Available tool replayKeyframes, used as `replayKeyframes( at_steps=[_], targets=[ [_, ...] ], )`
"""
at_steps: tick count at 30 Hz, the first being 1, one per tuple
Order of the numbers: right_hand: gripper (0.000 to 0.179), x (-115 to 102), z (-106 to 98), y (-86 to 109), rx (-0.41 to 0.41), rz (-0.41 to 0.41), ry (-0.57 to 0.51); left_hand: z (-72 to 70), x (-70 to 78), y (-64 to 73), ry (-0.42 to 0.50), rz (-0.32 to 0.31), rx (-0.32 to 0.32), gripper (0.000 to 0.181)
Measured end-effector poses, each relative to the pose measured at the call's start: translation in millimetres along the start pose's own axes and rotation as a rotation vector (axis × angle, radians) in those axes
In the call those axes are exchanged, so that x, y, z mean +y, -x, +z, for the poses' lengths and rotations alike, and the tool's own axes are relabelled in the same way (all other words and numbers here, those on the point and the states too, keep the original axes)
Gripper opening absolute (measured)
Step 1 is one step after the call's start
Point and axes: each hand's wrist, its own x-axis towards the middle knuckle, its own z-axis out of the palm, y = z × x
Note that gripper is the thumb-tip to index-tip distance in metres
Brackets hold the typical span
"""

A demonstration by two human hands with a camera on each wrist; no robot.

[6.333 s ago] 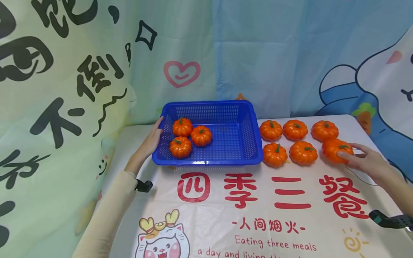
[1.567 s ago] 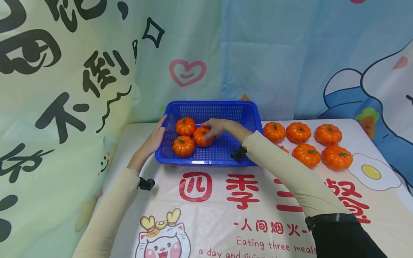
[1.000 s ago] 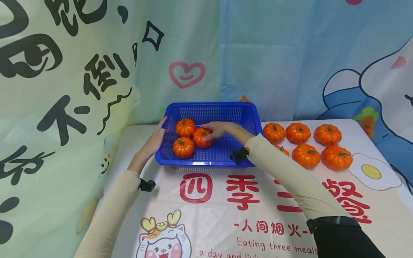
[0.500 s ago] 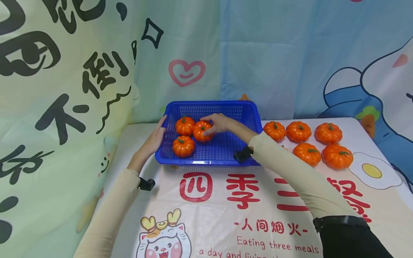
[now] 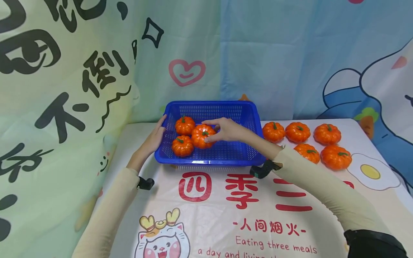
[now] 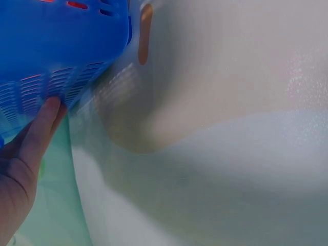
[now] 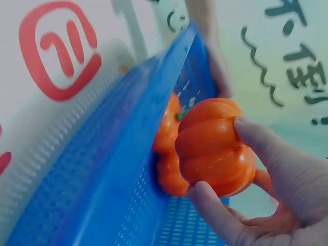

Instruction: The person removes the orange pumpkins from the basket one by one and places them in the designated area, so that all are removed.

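The right hand [image 5: 226, 129] pinches a pumpkin [image 5: 200, 138] by its sides (likely leaving its base free) over the basket [image 5: 209, 162], beside two other pumpkins [image 5: 182, 146], while the left hand [image 5: 154, 139], fingers fairly straight, rests against the basket's side, probably to steady it.

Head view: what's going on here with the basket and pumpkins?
A person's right hand grips a glossy orange ribbed pumpkin in or just above a blue perforated plastic basket. Two similar pumpkins lie in the basket's left half. The left hand touches the basket's left side. At least five more pumpkins sit on the pale printed tabletop, right of the basket.
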Motion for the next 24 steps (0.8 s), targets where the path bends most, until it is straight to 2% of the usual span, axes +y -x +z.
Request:
replayKeyframes(
  at_steps=[6, 11, 16, 24],
  targets=[
    [0.072, -11, -5, 35.3, -0.006, 0.044, -0.024, 0.3, -1.4, -1.6, 0.003, 0.001, -0.002, 0.060],
    [0.070, -21, -3, 58.8, -0.048, 0.010, -0.063, -0.4, -5.2, -2.3, -0.008, -0.005, 0.008, 0.060],
    [0.069, -30, 9, 82.8, -0.105, -0.024, -0.082, -0.5, -5.1, -1.4, -0.010, 0.004, 0.011, 0.060],
    [0.066, -25, 23, 105.7, -0.157, -0.044, -0.105, 1.0, -0.8, -0.1, -0.010, 0.006, 0.011, 0.060]
  ],
)
